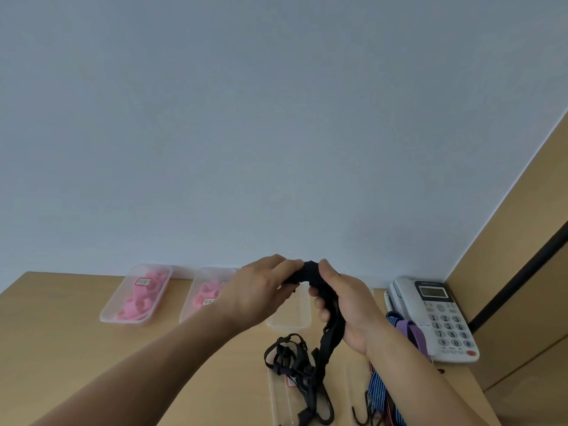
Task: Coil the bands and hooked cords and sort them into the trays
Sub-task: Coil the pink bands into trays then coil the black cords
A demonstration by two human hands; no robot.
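Pale wall (276, 118) and wooden desk (61, 348) frame your work: you hold the black hooked cord (332, 336) over the desk's middle, left hand (261, 292) pinching its bunched top, right hand (347, 309) curled round it just beside, its tail hanging to a tangle of black cords (287, 356) on a near tray (272, 395). Behind your hands lies a clear tray (289, 325), two trays (106, 315) of pink bands (147, 284) left of it by the wall, open desk at your near left. Rightward, a telephone (436, 315), purple band (412, 332) and striped cords (376, 392) crowd the desk's edge.
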